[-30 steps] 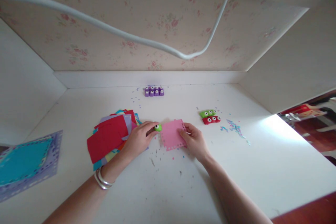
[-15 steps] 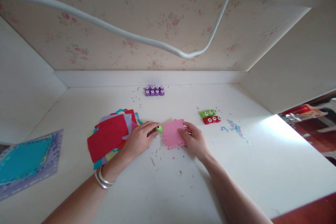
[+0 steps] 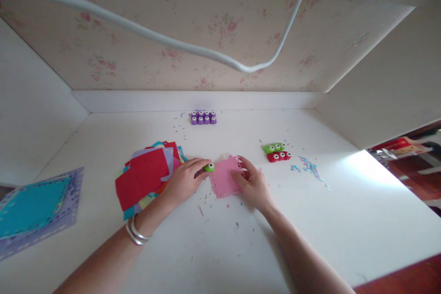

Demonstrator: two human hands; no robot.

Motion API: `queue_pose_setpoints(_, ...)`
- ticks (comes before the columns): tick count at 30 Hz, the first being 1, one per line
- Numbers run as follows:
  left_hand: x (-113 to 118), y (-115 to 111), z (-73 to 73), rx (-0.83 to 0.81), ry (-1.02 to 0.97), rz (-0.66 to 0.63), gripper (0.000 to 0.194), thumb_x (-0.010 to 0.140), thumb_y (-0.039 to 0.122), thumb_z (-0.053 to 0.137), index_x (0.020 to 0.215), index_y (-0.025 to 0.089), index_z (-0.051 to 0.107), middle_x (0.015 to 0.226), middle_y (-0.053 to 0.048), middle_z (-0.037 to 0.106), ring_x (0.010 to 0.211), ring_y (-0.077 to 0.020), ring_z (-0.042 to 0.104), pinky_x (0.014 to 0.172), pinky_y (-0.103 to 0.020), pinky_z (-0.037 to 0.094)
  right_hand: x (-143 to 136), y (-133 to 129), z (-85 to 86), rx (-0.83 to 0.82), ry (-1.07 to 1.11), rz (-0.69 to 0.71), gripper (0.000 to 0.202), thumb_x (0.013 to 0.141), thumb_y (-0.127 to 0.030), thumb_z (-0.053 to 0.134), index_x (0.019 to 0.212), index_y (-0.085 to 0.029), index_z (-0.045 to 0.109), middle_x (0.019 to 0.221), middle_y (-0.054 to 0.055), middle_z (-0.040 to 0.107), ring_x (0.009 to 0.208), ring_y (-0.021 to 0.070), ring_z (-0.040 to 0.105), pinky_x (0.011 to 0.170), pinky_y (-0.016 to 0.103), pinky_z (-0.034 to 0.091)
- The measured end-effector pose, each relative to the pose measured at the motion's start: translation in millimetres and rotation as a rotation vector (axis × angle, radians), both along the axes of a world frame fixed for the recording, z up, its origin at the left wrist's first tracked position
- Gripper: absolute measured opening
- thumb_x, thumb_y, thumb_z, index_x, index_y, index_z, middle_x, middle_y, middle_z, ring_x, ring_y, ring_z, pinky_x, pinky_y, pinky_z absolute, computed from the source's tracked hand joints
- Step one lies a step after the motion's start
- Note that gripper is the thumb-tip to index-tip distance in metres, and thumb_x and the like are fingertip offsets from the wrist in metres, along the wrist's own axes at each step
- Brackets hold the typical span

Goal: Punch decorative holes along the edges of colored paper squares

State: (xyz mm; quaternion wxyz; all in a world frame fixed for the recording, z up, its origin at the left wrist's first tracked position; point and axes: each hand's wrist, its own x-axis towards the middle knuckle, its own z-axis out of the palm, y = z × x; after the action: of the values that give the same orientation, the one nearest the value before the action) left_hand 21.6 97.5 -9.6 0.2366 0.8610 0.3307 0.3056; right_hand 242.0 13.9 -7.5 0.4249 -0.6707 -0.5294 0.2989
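Observation:
A pink paper square (image 3: pixel 224 178) with small holes punched along its edges lies between my hands in the middle of the table. My left hand (image 3: pixel 185 179) pinches a small green punch (image 3: pixel 209 166) at the paper's upper left edge. The paper's right side is gripped by my right hand (image 3: pixel 251 182), thumb on top and the other fingers partly hidden behind it. Just left of my left hand is a messy pile of coloured paper sheets (image 3: pixel 143 177), with red ones on top.
Purple punches (image 3: pixel 203 118) stand near the back wall. Green punches (image 3: pixel 274 147) and red punches (image 3: pixel 279 156) sit to the right, beside scattered paper bits (image 3: pixel 310 169). Blue and purple punched sheets (image 3: pixel 34 206) lie far left. A white cable (image 3: pixel 165 41) hangs across the top.
The pink paper has turned and shifted slightly left with my right hand. The green punch has tilted a little at its edge, still held by my left hand.

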Motion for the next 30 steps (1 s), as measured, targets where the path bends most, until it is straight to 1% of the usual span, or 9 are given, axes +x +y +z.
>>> queue_pose_setpoints(2, -0.2, -0.2, 0.1, 0.001, 0.0, -0.001, 0.028, 0.091, 0.03, 0.061, 0.118, 0.023, 0.061, 0.112, -0.005, 0.069, 0.104, -0.019, 0.063, 0.093, -0.035, 0.051, 0.5, -1.8, -0.7, 0.089, -0.166, -0.016, 0.062, 0.085, -0.032, 0.059, 0.144, -0.024, 0.041, 0.135, 0.014, 0.055, 0.105, 0.0266, 0.064, 0.087, 0.045, 0.056)
queue_pose_setpoints(3, -0.4, -0.5, 0.3, -0.004, -0.003, -0.003, 0.028, 0.091, 0.031, 0.061, 0.118, 0.023, 0.061, 0.112, -0.005, 0.068, 0.104, -0.0192, 0.063, 0.093, -0.035, 0.051, 1.2, -2.5, -0.9, 0.136, -0.261, -0.013, 0.067, 0.085, -0.032, 0.06, 0.147, -0.024, 0.037, 0.143, 0.015, 0.046, 0.116, 0.0289, 0.058, 0.094, 0.049, 0.051)
queue_pose_setpoints(4, -0.6, -0.8, 0.7, -0.011, -0.009, -0.003, 0.028, 0.091, 0.031, 0.061, 0.117, 0.023, 0.062, 0.112, -0.005, 0.068, 0.104, -0.0192, 0.064, 0.092, -0.035, 0.051, 2.0, -3.1, -1.2, 0.176, -0.354, 0.009, 0.068, 0.085, -0.031, 0.059, 0.148, -0.024, 0.034, 0.148, 0.015, 0.041, 0.126, 0.0304, 0.05, 0.101, 0.051, 0.046)
queue_pose_setpoints(6, -0.9, -1.5, 1.8, -0.026, -0.026, 0.0, 0.026, 0.092, 0.031, 0.06, 0.116, 0.022, 0.062, 0.111, -0.005, 0.069, 0.103, -0.019, 0.064, 0.092, -0.034, 0.052, 3.6, -3.5, -1.6, 0.223, -0.51, 0.103, 0.061, 0.087, -0.031, 0.057, 0.146, -0.024, 0.04, 0.15, 0.012, 0.039, 0.136, 0.0307, 0.038, 0.109, 0.053, 0.038)
queue_pose_setpoints(9, -1.1, -1.8, 3.5, -0.037, -0.038, 0.013, 0.022, 0.095, 0.027, 0.054, 0.114, 0.023, 0.064, 0.11, -0.005, 0.069, 0.103, -0.0189, 0.064, 0.093, -0.034, 0.052, 4.5, -3.4, -1.8, 0.204, -0.644, 0.26, 0.042, 0.092, -0.031, 0.053, 0.134, -0.028, 0.055, 0.143, 0.007, 0.051, 0.135, 0.0286, 0.041, 0.113, 0.056, 0.03)
queue_pose_setpoints(11, -0.9, -1.3, 4.0, -0.036, -0.032, 0.013, 0.021, 0.095, 0.026, 0.051, 0.111, 0.023, 0.065, 0.108, -0.004, 0.07, 0.102, -0.019, 0.064, 0.092, -0.034, 0.052, 3.9, -3.3, -1.2, 0.181, -0.679, 0.29, 0.035, 0.093, -0.034, 0.053, 0.127, -0.028, 0.061, 0.137, 0.006, 0.057, 0.132, 0.028, 0.045, 0.113, 0.057, 0.027)
queue_pose_setpoints(14, 0.1, 0.1, 3.6, -0.032, -0.025, 0.011, 0.019, 0.095, 0.025, 0.053, 0.108, 0.023, 0.067, 0.105, -0.004, 0.07, 0.099, -0.0184, 0.065, 0.09, -0.034, 0.053, 2.6, -3.3, -0.2, 0.199, -0.673, 0.278, 0.032, 0.09, -0.038, 0.059, 0.119, -0.027, 0.066, 0.132, 0.007, 0.061, 0.127, 0.0281, 0.049, 0.112, 0.055, 0.029)
queue_pose_setpoints(19, 1.1, 0.9, 2.6, -0.043, -0.015, 0.024, 0.018, 0.094, 0.026, 0.054, 0.107, 0.022, 0.067, 0.103, -0.004, 0.07, 0.097, -0.0179, 0.065, 0.088, -0.034, 0.052, 2.4, -3.4, -1.4, 0.248, -0.636, 0.261, 0.032, 0.086, -0.039, 0.065, 0.115, -0.026, 0.069, 0.127, 0.009, 0.064, 0.124, 0.0299, 0.052, 0.109, 0.055, 0.034)
queue_pose_setpoints(30, 1.4, 0.5, 3.4, -0.04, -0.032, 0.012, 0.018, 0.095, 0.027, 0.053, 0.106, 0.021, 0.067, 0.101, -0.006, 0.07, 0.095, -0.0183, 0.065, 0.087, -0.033, 0.052, 1.6, -4.2, -2.9, 0.233, -0.631, 0.26, 0.032, 0.086, -0.041, 0.065, 0.114, -0.026, 0.068, 0.128, 0.009, 0.063, 0.126, 0.0288, 0.051, 0.11, 0.055, 0.031)
